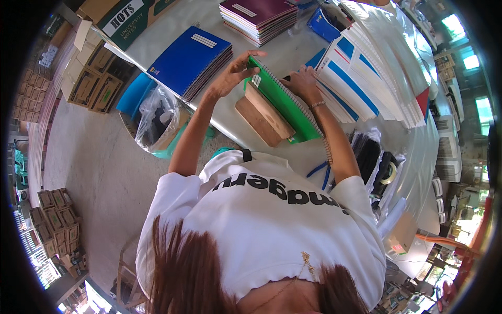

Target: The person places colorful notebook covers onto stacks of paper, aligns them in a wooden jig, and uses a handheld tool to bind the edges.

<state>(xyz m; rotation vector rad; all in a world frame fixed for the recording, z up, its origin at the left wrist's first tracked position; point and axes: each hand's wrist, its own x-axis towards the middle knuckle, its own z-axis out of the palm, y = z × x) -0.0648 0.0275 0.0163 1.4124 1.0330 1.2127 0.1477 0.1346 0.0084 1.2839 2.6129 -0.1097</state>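
Observation:
A green spiral notebook [280, 99], perhaps a stack of them, stands tilted on edge on the table, its wire coil facing right. My left hand [232, 76] grips its far end, thumb on the green cover and fingers curved over the top. Against the coil side presses my right hand [303, 85], fingers bent; a small dark thing by its fingertips is too unclear to name. A wooden block [264, 115] rests against the notebook's left face. Blue-handled pliers [320, 172] lie near my right forearm.
Blue notebooks [191, 55] are stacked at the left edge, maroon ones [259, 15] farther back. White coil-bound sheets [361, 78] fan out at right, with black coils [363, 154] and a tape roll [389, 172] nearer me. A plastic-lined bin [157, 118] stands beside the table.

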